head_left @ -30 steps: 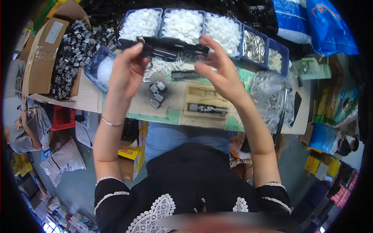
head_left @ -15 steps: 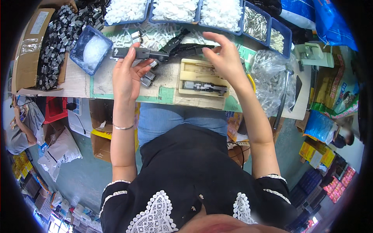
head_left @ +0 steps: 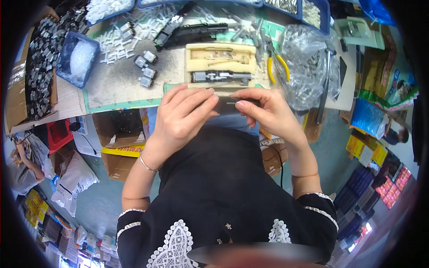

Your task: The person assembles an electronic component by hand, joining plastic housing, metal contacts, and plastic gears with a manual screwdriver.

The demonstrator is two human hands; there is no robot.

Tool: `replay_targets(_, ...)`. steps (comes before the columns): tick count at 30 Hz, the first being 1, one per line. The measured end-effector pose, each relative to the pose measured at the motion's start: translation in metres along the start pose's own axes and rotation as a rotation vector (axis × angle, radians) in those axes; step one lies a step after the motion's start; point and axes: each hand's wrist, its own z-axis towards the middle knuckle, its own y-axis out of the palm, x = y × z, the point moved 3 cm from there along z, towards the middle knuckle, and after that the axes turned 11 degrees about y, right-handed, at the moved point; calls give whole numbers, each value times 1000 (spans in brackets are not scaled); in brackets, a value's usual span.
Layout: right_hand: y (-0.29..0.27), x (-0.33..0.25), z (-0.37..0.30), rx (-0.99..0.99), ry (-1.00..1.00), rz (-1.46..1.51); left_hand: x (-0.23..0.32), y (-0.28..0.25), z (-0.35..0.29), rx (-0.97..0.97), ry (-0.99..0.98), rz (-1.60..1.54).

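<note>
At the table's front edge, my left hand (head_left: 182, 115) and my right hand (head_left: 273, 111) close on the two ends of a dark, elongated part (head_left: 227, 106). My fingers cover much of it. Just beyond them lies a cream-coloured holding block (head_left: 220, 66) with two long recesses. A black-and-silver assembly (head_left: 222, 77) fills the nearer recess. Farther back, long black housings (head_left: 196, 33) lie crossed on the table. Several small metal-and-black blocks (head_left: 146, 70) sit to the left of the holding block.
Yellow-handled pliers (head_left: 271, 70) lie right of the block, beside a clear plastic bag of parts (head_left: 306, 71). At left stand a blue bin (head_left: 76, 80) and a carton of metal parts (head_left: 42, 62). White pieces (head_left: 118, 49) are strewn behind. A seated person (head_left: 29, 163) is far left.
Both hands have come down toward me from over the table's back, bringing the dark part to the front edge. My right hand, open before, now grips it too. The view has shifted.
</note>
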Motion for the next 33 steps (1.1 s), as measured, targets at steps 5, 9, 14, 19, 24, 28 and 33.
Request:
replay_targets(5, -9, 10, -15, 207, -193, -218, -4, 11, 7, -12, 40, -77)
replay_targets(9, -99, 11, -18, 992, -405, -474, -22, 14, 17, 40, 9, 46)
replay_targets(14, -219, 98, 8, 1304, -58, -840, -33, 33, 19, -54, -5, 149)
replay_targets(19, -216, 58, 18, 1283, 195, -888, -29, 30, 22, -112, -10, 167)
replay_targets(24, -242, 71, 21, 1393, 94, -840, -21, 39, 22, -143, 61, 211)
replay_targets(28, -199, 37, -15, 1265, -222, -257, -20, 43, 23, -166, 82, 298)
replay_targets(33, -75, 8, -41, 984, -614, -489, -17, 46, 26, -173, 84, 340)
